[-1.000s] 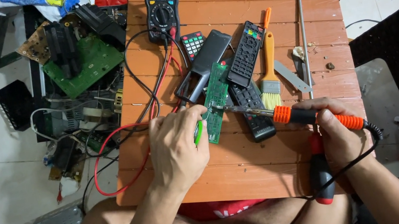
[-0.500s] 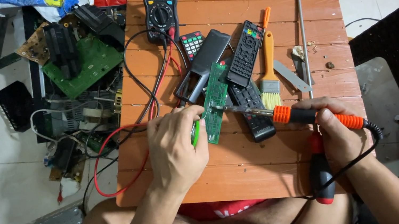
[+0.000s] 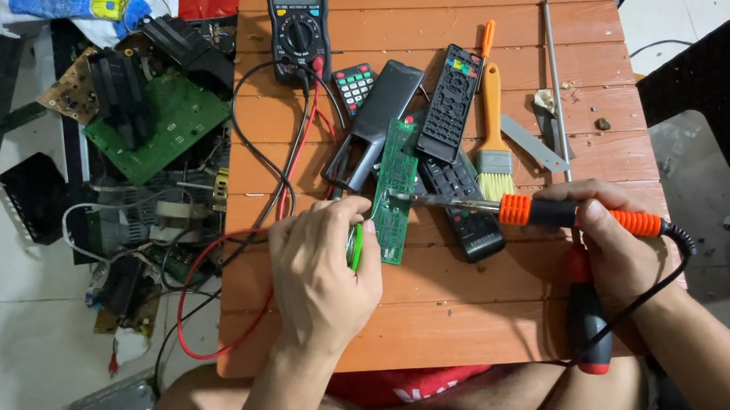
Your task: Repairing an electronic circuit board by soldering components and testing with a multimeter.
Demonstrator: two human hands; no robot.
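Left hand (image 3: 323,276), fingers curled, pinches something green against the circuit board (image 3: 395,192), mid-table. Right hand (image 3: 613,238) grips the soldering iron (image 3: 544,212); its tip has advanced from the remote (image 3: 462,204) to the board's edge, apparently positioned to solder. Brush (image 3: 492,139) lies beyond.

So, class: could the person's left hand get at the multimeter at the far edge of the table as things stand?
Probably yes, once freed: the left hand is busy at the green circuit board, but only loose red and black leads lie between it and the multimeter.
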